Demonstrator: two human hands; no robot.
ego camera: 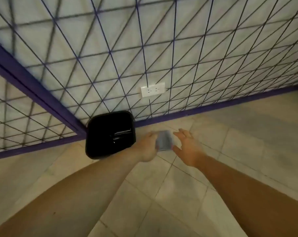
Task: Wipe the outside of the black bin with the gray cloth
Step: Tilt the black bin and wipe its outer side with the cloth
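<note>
A pale tiled wall (162,40) crossed by dark diagonal lines fills the upper view, its corner and base trimmed in a purple border (213,106), above a beige tiled floor (179,194). Two bare forearms reach forward from the bottom edge over that floor. A black bin (109,134) stands on the floor in the corner where the walls meet, its open mouth facing the camera and a glossy dark liner visible inside. Just right of the bin, the left hand (147,147) and the right hand (187,147) hold a gray cloth (164,141) between them, above the floor and apart from the bin. The left hand's grip is curled closed on the cloth's left edge; the right hand's grip is partly open, fingers (182,132) spread, with the thumb and palm touching the cloth's right edge. The cloth looks folded or bunched, though motion blur softens its outline. A white double wall socket (152,89) sits on the wall above the bin.
</note>
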